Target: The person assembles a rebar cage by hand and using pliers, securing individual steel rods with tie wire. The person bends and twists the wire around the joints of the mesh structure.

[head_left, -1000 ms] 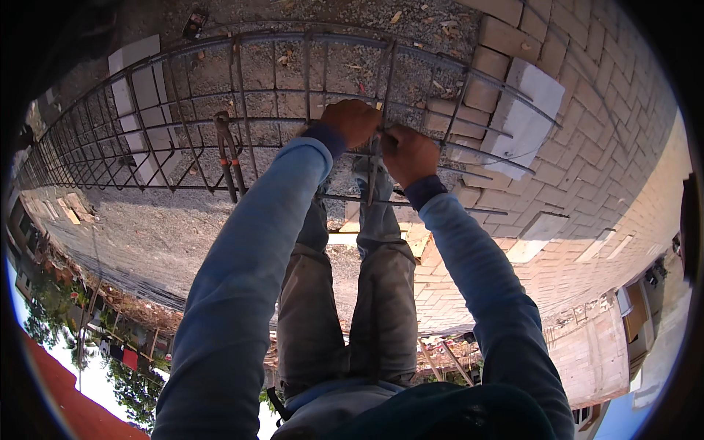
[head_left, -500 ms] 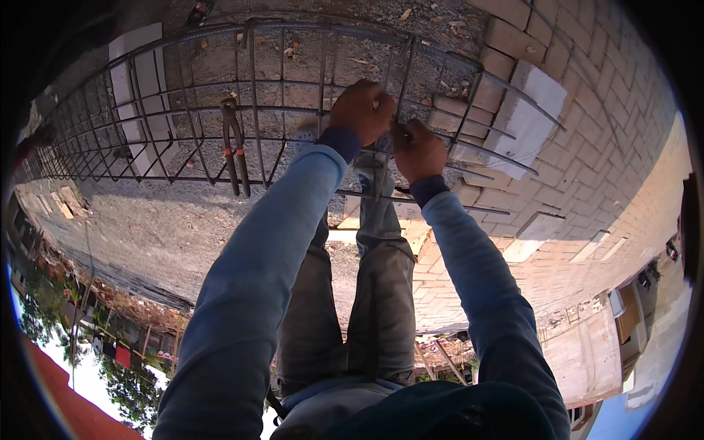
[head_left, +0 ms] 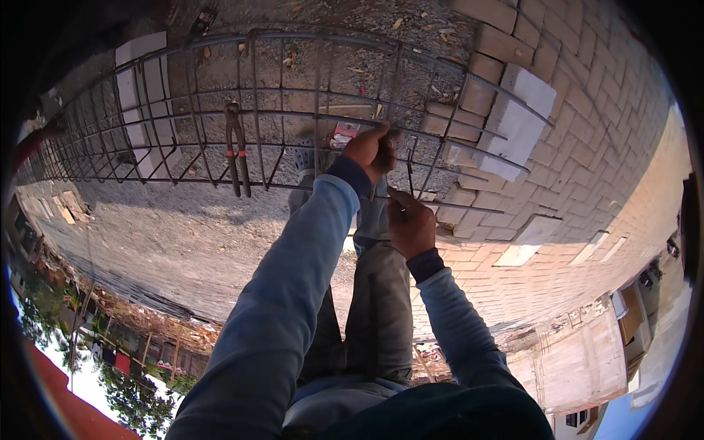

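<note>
A long cage of steel reinforcing bars (head_left: 282, 111) runs across in front of me, its bars crossed by square stirrups. My left hand (head_left: 372, 152) is closed at the cage's near side, its fingers curled; what lies inside them is hidden. Just right of it and closer to me, my right hand (head_left: 412, 224) is closed beside the nearest long bar, thumb and fingers pressed together. Anything pinched there is too small to make out. Pincers with orange-banded handles (head_left: 236, 152) hang on the cage to the left of my hands.
A white block (head_left: 152, 103) lies beneath the cage at left, another white block (head_left: 519, 121) under its right bar ends. Paving bricks (head_left: 572, 169) cover the right; gravelly ground (head_left: 198, 242) lies left. Another person's hand (head_left: 50, 130) is at the cage's far left end.
Both hands have come down toward me, the right one farther, from the middle bars to the near bar. They are now wider apart. The cage's right end has shifted slightly left.
</note>
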### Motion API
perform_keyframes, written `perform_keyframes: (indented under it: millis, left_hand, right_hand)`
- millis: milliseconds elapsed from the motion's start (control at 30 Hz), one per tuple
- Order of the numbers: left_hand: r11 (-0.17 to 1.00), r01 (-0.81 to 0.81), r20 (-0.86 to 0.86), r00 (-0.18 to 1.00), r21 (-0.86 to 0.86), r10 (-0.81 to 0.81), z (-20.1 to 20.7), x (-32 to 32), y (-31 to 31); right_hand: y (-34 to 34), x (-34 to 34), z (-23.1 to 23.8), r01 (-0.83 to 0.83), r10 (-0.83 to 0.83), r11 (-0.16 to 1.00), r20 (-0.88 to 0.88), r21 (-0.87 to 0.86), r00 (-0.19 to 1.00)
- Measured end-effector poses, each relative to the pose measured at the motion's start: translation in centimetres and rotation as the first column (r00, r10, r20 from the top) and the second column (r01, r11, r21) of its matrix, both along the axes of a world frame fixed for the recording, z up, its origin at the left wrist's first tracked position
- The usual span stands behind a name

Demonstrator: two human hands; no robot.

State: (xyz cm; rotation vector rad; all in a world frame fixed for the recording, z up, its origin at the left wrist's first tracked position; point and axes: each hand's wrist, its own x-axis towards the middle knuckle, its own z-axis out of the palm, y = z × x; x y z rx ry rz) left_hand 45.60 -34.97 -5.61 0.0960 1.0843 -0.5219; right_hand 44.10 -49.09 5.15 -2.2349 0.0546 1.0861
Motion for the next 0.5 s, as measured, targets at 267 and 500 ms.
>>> perform_keyframes:
  millis: [267, 500]
  left_hand:
    - [0.241, 0.888, -0.124, 0.310, 0.392, -0.943, 0.2, 5.0, 3.7]
    - [-0.776, -0.097, -0.573, -0.732, 0.623, -0.369, 3.3, 10.4, -1.2]
  right_hand:
    - [-0.9, -4.4, 4.3, 0.191, -0.144, 0.966, -0.251, 0.176, 0.957]
    - [-4.0, -3.3, 8.5, 0.311, -0.263, 0.907, -0.196, 0.283, 0.945]
